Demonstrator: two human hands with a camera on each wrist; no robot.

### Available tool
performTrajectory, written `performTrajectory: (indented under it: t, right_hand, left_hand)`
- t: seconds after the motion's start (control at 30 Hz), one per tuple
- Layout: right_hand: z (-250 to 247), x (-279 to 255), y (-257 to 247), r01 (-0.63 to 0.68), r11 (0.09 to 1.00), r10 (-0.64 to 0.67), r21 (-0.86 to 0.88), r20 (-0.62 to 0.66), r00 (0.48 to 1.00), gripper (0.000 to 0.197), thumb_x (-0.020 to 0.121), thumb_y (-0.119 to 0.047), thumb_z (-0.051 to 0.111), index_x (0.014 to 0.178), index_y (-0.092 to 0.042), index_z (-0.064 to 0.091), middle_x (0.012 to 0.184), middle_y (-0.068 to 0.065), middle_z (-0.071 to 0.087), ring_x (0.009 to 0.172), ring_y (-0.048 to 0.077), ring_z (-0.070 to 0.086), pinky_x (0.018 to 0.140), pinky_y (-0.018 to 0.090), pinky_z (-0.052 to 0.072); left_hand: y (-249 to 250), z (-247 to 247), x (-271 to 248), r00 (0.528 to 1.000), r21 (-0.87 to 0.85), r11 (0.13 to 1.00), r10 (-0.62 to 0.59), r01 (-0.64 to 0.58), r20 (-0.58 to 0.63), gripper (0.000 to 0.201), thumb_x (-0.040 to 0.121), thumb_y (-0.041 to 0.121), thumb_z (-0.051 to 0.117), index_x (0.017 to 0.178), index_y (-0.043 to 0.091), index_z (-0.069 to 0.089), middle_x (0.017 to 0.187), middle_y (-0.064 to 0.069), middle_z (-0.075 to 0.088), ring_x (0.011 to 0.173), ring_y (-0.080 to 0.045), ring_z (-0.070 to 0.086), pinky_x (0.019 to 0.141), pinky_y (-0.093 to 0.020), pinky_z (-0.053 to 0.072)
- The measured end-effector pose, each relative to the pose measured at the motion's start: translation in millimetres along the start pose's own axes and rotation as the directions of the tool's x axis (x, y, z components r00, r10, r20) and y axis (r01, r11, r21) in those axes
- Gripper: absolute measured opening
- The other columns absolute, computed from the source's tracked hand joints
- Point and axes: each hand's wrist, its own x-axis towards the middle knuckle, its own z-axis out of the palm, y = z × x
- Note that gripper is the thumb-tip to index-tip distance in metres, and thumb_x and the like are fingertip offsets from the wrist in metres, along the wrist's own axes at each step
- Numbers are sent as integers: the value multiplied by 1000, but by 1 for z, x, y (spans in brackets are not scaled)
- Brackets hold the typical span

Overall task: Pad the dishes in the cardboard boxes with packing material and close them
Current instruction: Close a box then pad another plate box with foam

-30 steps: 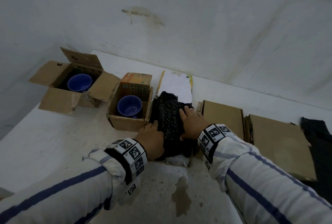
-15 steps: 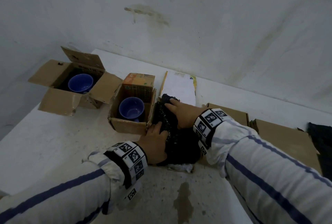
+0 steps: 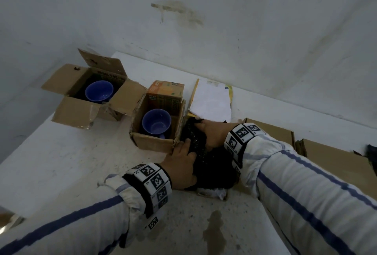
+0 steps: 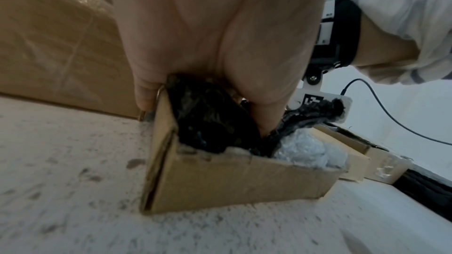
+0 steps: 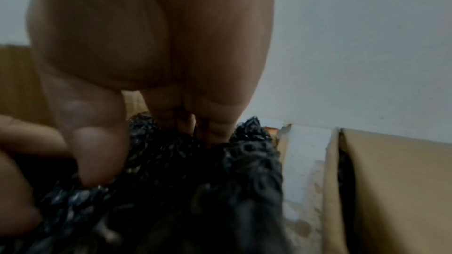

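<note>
Both hands in the box now: left hand gripping black bubble wrap at the near wall, right hand pinching its far edge. Best tucked down evenly all round. Dish beneath hidden; right fingertips blurred.

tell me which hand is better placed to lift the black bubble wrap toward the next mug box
Right hand: it grips the black bubble wrap at its far edge. The left hand only pinches its near side beside the mug box.
</note>
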Motion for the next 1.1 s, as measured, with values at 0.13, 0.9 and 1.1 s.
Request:
performTrajectory:
  t: [0.13,0.9,1.1]
  right_hand:
    - [-11,-25,9,26,993,-18,116,-68,998,78,84,-23,66,149,-25,23,153,4,24,136,27,32,108,37,36]
    - [74,-86,-19,6,978,-11,211,25,1000,23,84,-13,63,100,-11,46,105,12,45,86,23,44,71,33,40]
    - [76,-105,2,81,849,86,522,-288,954,15,85,-31,65,80,-19,58,83,-3,58,78,13,55,68,25,45]
  left_hand:
    - [-2,-3,-2,999,8,1000,6,-6,35,74,90,42,55,148,15,20,158,-10,-14,146,-30,-8,117,-48,17]
    - [2,0,-25,999,98,995,-16,11,47,68,95,43,45,150,13,17,160,-8,-3,147,-25,-4,118,-45,16]
    - [30,-17,-32,993,104,995,7,6,-117,49,89,41,50,132,19,44,134,-6,45,120,-25,46,96,-39,41]
